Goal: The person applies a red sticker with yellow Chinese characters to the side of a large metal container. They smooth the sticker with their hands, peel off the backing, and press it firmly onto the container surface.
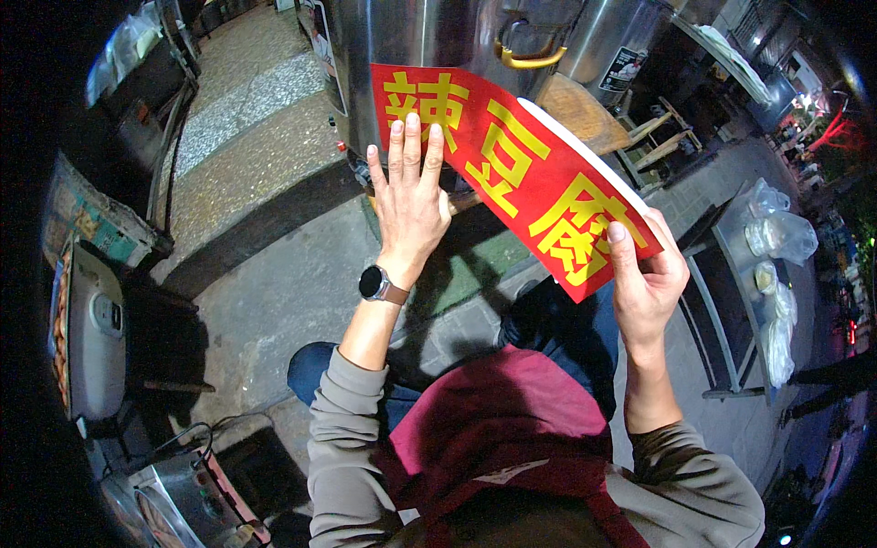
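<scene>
A red banner sheet with large yellow characters (507,157) lies with its left part against a tall stainless steel pot (438,34). My left hand (411,198), with a watch (373,282) at the wrist, presses flat on the banner's left end, fingers extended upward. The banner's right part stands away from the pot, its white underside showing along the upper edge. My right hand (644,274) pinches the lower right corner, thumb on the printed face and fingers behind. A yellow-sleeved metal handle (533,60) sticks out from the pot above the banner.
Another steel pot (616,41) is behind at the right, near a wooden board (582,113). Stone steps (260,151) rise at the left. A side table (743,294) at the right carries plastic bags (781,233). A metal appliance (199,493) is at the lower left.
</scene>
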